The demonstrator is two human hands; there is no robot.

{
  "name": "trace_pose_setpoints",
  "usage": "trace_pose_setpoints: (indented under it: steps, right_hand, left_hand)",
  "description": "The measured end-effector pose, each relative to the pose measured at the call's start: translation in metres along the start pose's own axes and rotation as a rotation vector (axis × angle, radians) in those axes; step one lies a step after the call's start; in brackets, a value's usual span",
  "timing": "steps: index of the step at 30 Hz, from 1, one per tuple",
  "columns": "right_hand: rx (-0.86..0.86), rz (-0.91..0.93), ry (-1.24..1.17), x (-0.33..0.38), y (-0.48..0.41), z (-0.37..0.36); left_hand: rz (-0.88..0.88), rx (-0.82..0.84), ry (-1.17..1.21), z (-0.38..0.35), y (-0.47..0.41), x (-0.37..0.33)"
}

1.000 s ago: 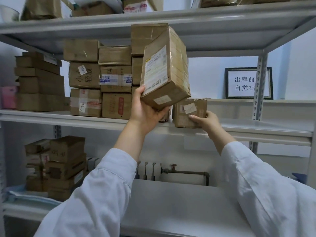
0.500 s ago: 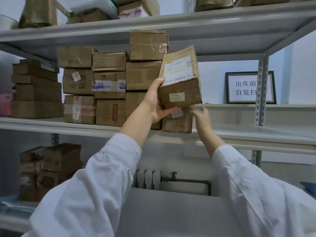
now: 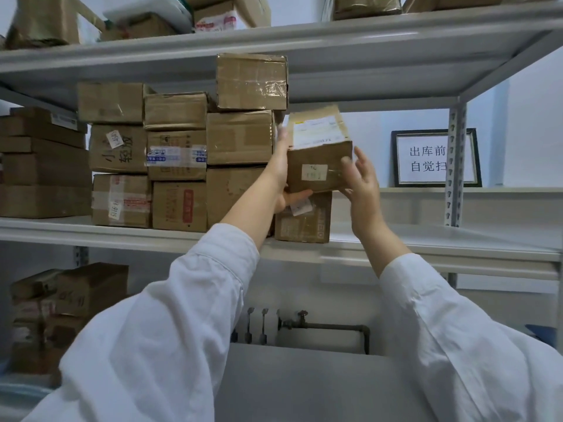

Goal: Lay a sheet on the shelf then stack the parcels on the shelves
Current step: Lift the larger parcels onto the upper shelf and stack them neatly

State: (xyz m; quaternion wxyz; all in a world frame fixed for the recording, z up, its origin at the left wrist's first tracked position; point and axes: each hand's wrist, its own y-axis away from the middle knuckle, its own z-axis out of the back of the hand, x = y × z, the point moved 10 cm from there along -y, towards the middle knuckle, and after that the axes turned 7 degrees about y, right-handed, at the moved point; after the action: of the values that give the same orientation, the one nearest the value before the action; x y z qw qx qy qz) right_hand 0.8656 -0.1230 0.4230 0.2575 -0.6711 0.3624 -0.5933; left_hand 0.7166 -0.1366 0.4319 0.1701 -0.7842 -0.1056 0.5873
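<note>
A brown cardboard parcel [image 3: 318, 153] with a white shipping label sits on top of a smaller parcel [image 3: 307, 222] on the middle shelf [image 3: 426, 242]. My left hand [image 3: 285, 178] grips its left side, thumb under the bottom edge. My right hand [image 3: 361, 175] touches its right front corner with fingers spread. To the left, several stacked parcels [image 3: 179, 156] fill the shelf up to the top one [image 3: 251, 82].
A framed sign [image 3: 426, 159] leans against the wall at the back right. More parcels sit on the top shelf [image 3: 274, 38] and the lower left shelf [image 3: 67, 300]. A radiator pipe [image 3: 329, 327] runs below. A shelf post [image 3: 455, 166] stands at right.
The parcel in my left hand came down from a tilted, raised position onto the small parcel. My right hand left the small parcel and moved up to the upper one's right corner.
</note>
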Motion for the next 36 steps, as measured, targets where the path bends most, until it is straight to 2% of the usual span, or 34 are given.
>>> trace_pose_setpoints:
  steps: [2,5,9,11,16,25,28,32,34,36]
  right_hand:
    - [0.048,0.004,0.098,-0.003,-0.005,-0.011]
    - [0.0,-0.04,0.202,-0.014,-0.013,-0.018]
    - [-0.021,-0.11,0.4,-0.028,-0.017,-0.024]
    - [-0.004,-0.194,0.403,-0.043,-0.017,-0.026]
    - [0.007,-0.326,0.374,-0.064,-0.014,-0.025]
    - [0.094,-0.355,0.349,-0.068,-0.013,-0.028]
    - [0.042,-0.363,0.259,-0.072,-0.005,-0.02]
    - [-0.073,-0.306,0.315,-0.074,0.001,-0.003]
    - [-0.104,-0.225,0.38,-0.064,0.004,0.005]
    - [-0.106,-0.088,0.429,-0.04,0.01,0.011]
  left_hand:
    - [-0.016,-0.035,-0.036,0.007,-0.004,-0.005]
    - [-0.011,-0.099,-0.173,0.022,-0.017,-0.003]
    - [-0.173,-0.201,-0.476,0.042,-0.02,-0.009]
    - [-0.168,-0.227,-0.521,0.05,-0.022,0.002]
    - [-0.055,-0.208,-0.526,0.049,-0.022,0.033]
    - [-0.135,-0.282,-0.556,0.051,-0.028,0.043]
    - [-0.141,-0.377,-0.522,0.059,-0.028,0.049]
    - [-0.287,-0.589,-0.568,0.061,-0.006,0.041]
    - [-0.398,-0.606,-0.457,0.051,0.002,0.038]
    - [-0.519,-0.535,-0.261,0.036,0.011,0.037]
